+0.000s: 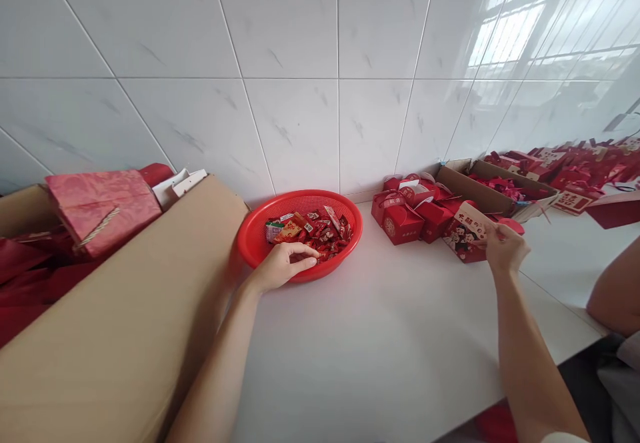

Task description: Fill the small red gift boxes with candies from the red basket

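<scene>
from here, the left hand point(280, 268) hangs over the near rim of the red basket point(246, 233), fingers bent above the wrapped packets point(327, 233) inside; i can't tell whether they pinch one. right of the basket, the right hand point(507, 248) pinches a printed box point(463, 233) beside other red boxes point(404, 224).

Held box point(466, 235): "大囍的" (rest unclear).

Pale tiled wall point(290, 23), probable window reflection point(510, 33)
</scene>
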